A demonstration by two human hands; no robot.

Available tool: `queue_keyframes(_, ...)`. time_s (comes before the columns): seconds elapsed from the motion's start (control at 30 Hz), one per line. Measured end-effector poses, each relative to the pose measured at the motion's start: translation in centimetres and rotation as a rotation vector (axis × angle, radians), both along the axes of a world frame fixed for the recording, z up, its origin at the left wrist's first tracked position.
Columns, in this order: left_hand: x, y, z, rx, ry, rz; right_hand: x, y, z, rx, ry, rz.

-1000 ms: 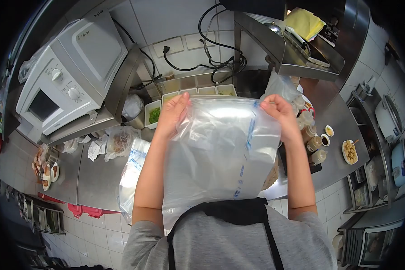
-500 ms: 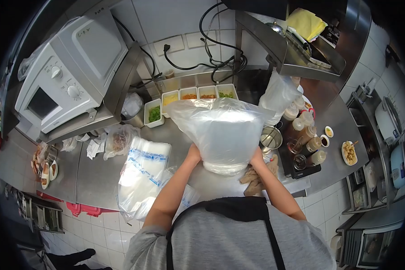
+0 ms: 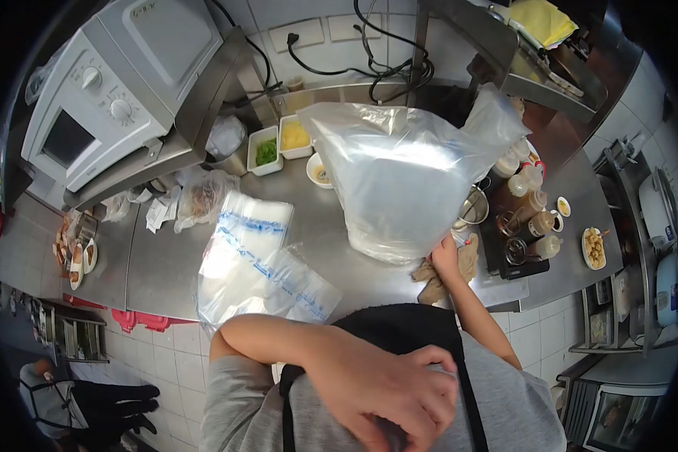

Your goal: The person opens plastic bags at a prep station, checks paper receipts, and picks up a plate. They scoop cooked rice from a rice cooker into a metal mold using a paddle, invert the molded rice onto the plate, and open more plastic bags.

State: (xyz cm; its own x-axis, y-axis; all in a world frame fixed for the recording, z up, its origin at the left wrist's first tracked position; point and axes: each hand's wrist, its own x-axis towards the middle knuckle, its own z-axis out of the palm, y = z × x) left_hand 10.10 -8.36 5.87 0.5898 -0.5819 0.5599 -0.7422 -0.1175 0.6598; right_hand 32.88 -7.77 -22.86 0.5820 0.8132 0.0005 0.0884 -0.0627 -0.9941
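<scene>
A large clear plastic bag (image 3: 403,181), puffed out, stands on the steel counter in front of me. My right hand (image 3: 446,258) grips its lower right edge; the fingertips are partly hidden. Beside that hand lies a crumpled brown cloth (image 3: 468,260). My left hand (image 3: 399,392) is raised close to my chest, away from the bag. Its fingers are bent and spread, and I see nothing held in them. Left of the bag lies a stack of flat plastic bags with blue print (image 3: 252,256). A small white bowl (image 3: 321,175) shows at the bag's left edge.
White tubs of chopped greens (image 3: 266,153) and yellow food (image 3: 294,135) stand at the back. A microwave (image 3: 113,98) sits on a shelf at left. Sauce bottles (image 3: 539,224) crowd a black tray at right, near a metal pot (image 3: 472,206) and a bowl of food (image 3: 594,248).
My left hand has let go of the bag and come back to my chest. The bag now leans further right, with my right hand still at its side. The small bowl has come into view.
</scene>
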Motion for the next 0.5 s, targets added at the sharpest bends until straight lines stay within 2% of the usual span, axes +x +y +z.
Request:
queue_keyframes(0.03, 0.3, -0.6, -1.2, -0.002, -0.124, 0.027, 0.1, -0.2, -0.1, 0.018, 0.013, 0.010)
queue_keyframes(0.1, 0.2, -0.6, -1.9, -0.017, -0.198, 0.069, 0.6, -0.2, -0.7, 0.008, 0.046, 0.031)
queue_keyframes(0.17, -0.1, 0.6, -0.1, -0.056, -0.088, 0.103, 0.4, -0.4, -0.8, 0.019, 0.015, 0.021)
queue_keyframes(0.27, 0.7, 2.0, 0.1, -0.325, -0.392, 0.591, -0.1, -0.5, 0.4, -0.016, -0.225, -0.038)
queue_keyframes(0.33, 0.9, 2.8, 0.1, -0.425, -0.389, 0.696, 0.8, 0.4, -2.6, 0.168, -0.588, -0.148)
queue_keyframes(0.5, 0.6, 2.6, -0.5, -0.536, -0.294, 0.603, -0.2, -0.6, 0.9, -0.073, -0.060, -0.001)
